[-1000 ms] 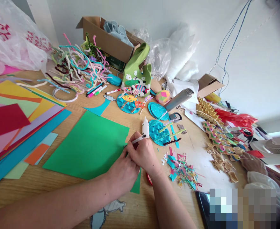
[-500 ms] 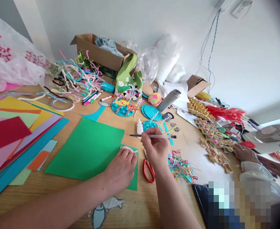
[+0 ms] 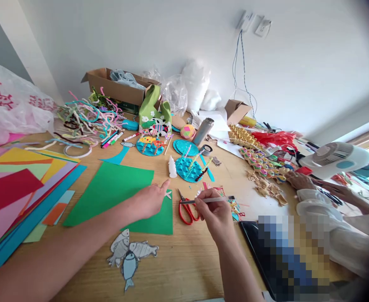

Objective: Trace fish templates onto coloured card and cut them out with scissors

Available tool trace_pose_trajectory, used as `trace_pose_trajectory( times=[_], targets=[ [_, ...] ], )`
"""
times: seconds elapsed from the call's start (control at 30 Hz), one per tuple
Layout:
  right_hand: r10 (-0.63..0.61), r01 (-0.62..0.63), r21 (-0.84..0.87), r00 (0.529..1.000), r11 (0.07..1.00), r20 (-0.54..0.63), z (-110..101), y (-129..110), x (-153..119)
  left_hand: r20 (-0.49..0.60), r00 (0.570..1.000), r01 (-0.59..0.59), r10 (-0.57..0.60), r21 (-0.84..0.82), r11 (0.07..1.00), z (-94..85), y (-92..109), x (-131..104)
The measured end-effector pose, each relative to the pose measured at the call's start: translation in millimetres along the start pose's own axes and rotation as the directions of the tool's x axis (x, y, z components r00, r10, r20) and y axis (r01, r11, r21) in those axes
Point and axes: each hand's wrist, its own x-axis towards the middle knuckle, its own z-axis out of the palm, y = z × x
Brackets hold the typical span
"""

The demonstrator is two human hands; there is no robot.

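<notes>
My left hand (image 3: pixel 151 200) rests on the green paper sheet (image 3: pixel 108 188), one digit stretched out and the other fingers curled down. A white paper fish cutout (image 3: pixel 168 194) shows only its tail-like end at the fingers; the hand hides the remainder. Above the tabletop, my right hand (image 3: pixel 215 212) is closed round a slim pen (image 3: pixel 215 200), held nearly level with its tip leftward. Red-handled scissors (image 3: pixel 186 214) lie between the hands, partly behind the pen. Several grey paper fish cutouts (image 3: pixel 142 249) lie nearer me, below the green sheet.
Coloured paper sheets (image 3: pixel 11 184) are stacked at left. A white glue bottle (image 3: pixel 172 167), blue decorated discs (image 3: pixel 187 169) and a metal flask (image 3: pixel 203 131) stand beyond my hands. At right are a dark tablet-like device (image 3: pixel 250 243), a white fan (image 3: pixel 338 159) and another person's hands (image 3: pixel 300 180).
The view has shifted, bringing more fish cutouts into sight. My left hand's outer digit now stretches out beside the cutout. My right hand, still holding the pen, has moved nearer me, over the scissors.
</notes>
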Motion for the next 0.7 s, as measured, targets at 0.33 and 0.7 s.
trace_pose_trajectory(
  times=[0.33, 0.7],
  targets=[
    [-0.123, 0.155, -0.112, 0.96, 0.981, 0.25, 42.3, 16.2, 10.6, 0.129, 0.992, 0.014, 0.006, -0.159, 0.987, -33.2, -16.2, 19.6],
    [-0.287, 0.325, -0.255, 0.941, 0.91, 0.177, 70.8, 49.5, 12.6, 0.197, 0.98, 0.059, 0.006, -0.32, 0.945, -39.9, -20.0, 28.4]
  ],
)
